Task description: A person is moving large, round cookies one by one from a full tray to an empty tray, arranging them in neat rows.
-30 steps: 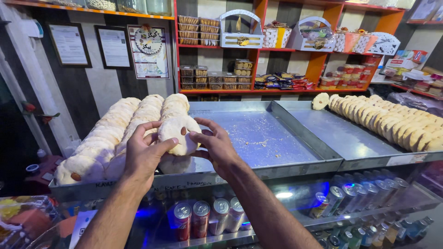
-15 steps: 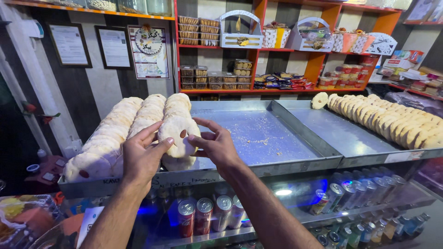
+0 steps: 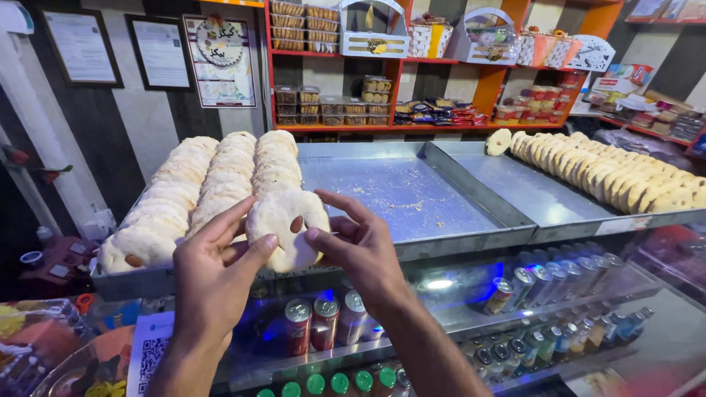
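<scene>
Both hands have come a little closer to the camera since a moment ago, and the round biscuit they hold now stands more upright at the front of its row. The left hand [image 3: 213, 276] presses the fingers [image 3: 246, 246] flat on the left side of the big pale biscuit [image 3: 283, 228]. The right hand [image 3: 360, 246] pinches the right edge between thumb and fingers. So the front biscuit is held from both sides and sits at the near edge of the metal tray [image 3: 412, 195], leaning on the others. It looks like the hands are straightening the row [image 3: 276, 165], or lifting its front biscuit.

Two more rows of the same biscuits lie to the left. The rest of this tray has only crumbs. A second tray [image 3: 544, 202] to the right holds a long row of smaller biscuits [image 3: 610, 173].

Behind, orange shelves [image 3: 441, 62] carry small clear boxes of sweets, dark shiny packets and little house-shaped boxes in white and pink. On the striped wall hang two framed papers [image 3: 114, 48] and a poster with a round picture [image 3: 220, 55]. Below the trays, red cans [image 3: 312, 323] and other drink cans stand behind glass. A white card with a square black code [image 3: 151, 353] sits at the lower left.
</scene>
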